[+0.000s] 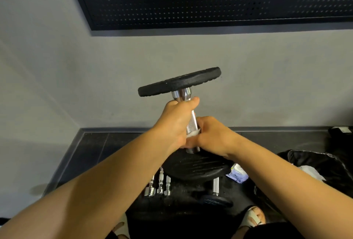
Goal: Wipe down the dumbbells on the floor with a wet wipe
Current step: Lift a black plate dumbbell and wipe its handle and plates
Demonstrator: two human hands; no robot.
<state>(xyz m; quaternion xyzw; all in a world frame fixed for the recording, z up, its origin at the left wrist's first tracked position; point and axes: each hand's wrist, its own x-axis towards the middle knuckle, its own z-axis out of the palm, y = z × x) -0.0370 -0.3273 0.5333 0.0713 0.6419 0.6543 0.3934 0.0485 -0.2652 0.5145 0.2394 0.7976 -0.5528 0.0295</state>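
wipe (193, 133) on dumbbell (179, 82) mostly hidden in right grip (214, 136).

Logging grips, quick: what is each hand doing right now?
Left hand: closed around the dumbbell handle.
Right hand: closed, holding the wipe around the same handle.

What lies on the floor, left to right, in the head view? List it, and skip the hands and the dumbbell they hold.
Three chrome bar pieces → second dumbbell lying on the floor → pack of wipes → black bag.
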